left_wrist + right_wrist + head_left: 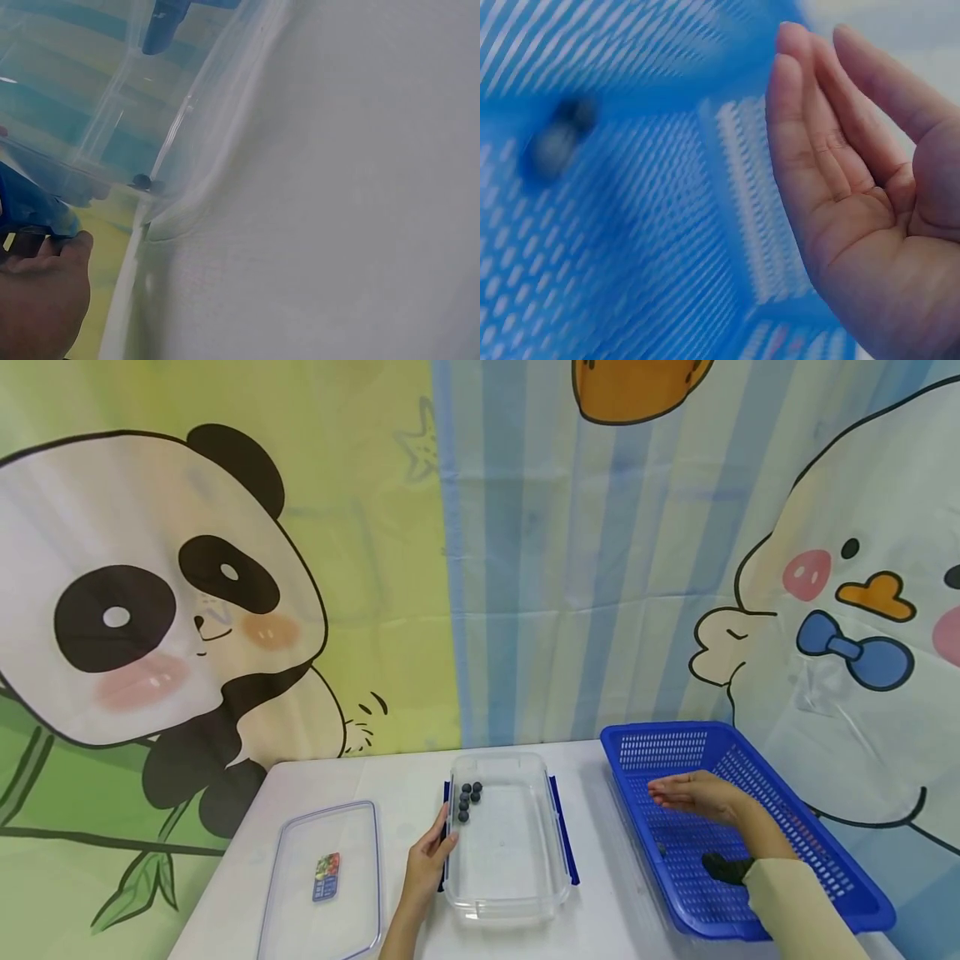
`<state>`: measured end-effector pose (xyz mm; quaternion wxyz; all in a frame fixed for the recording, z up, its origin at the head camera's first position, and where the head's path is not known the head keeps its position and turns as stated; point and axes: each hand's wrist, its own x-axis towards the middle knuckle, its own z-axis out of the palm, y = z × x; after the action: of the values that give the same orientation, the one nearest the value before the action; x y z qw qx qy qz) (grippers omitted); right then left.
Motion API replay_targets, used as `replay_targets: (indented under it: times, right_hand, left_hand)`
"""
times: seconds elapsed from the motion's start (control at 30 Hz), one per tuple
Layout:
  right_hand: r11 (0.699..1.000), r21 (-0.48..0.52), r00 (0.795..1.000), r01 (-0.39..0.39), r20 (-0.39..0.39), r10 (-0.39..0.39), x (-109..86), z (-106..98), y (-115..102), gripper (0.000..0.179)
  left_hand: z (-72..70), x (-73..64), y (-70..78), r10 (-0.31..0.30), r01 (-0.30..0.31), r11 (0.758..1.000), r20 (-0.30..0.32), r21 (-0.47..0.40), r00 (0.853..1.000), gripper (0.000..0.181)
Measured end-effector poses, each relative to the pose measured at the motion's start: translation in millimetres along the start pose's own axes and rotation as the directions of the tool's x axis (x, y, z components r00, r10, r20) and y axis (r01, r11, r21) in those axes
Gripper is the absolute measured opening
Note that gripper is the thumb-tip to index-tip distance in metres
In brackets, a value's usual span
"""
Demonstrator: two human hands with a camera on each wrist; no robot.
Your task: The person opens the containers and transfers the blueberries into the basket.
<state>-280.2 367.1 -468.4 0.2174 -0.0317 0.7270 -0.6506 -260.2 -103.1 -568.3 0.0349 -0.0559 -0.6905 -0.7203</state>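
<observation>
My left hand [429, 862] grips the left side of a clear plastic container [513, 860], its thumb at the rim. A blue side latch [34, 202] is at the fingers in the left wrist view. Several blueberries [463, 805] lie against the container's left inner side, toward the back. Over a blue plastic basket [678, 893], my right hand [705, 795] is held with its fingers extended and slightly cupped; nothing shows in the palm. Blurred dark round things [555, 146] lie in the basket in the right wrist view.
A clear lid [288, 868] with a colourful label lies on the white table at the left. The container's right blue latch [564, 831] hangs outward. Behind the table is a curtain [517, 568] with cartoon animals. The basket's high rim stands at the right.
</observation>
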Motion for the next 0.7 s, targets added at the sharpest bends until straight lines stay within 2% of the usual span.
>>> replay_targets:
  times: [0.2, 0.33, 0.47, 0.7]
  right_hand:
    - [0.997, 0.015, 0.996, 0.080, 0.030, -0.080, 23.0, 42, -46, 0.039]
    - [0.996, 0.000, 0.994, 0.095, 0.062, -0.094, 45.6, 74, -63, 0.039]
    - [0.996, 0.026, 0.992, 0.083, 0.092, -0.085, 66.3, 102, -66, 0.038]
    - [0.997, 0.059, 0.981, 0.048, 0.183, -0.058, 95.5, 148, -56, 0.031]
  left_hand:
    - [-0.1, 1.6, 1.8, 0.006, -0.006, 1.000, -0.006, -0.014, 1.000, 0.050]
    - [0.0, 2.7, 0.7, 0.007, -0.007, 1.000, 0.000, -0.018, 1.000, 0.051]
    - [0.1, 2.7, -1.3, 0.007, -0.007, 1.000, 0.003, -0.014, 1.000, 0.051]
    - [0.4, 0.1, -1.8, 0.013, -0.013, 1.000, 0.003, -0.009, 1.000, 0.053]
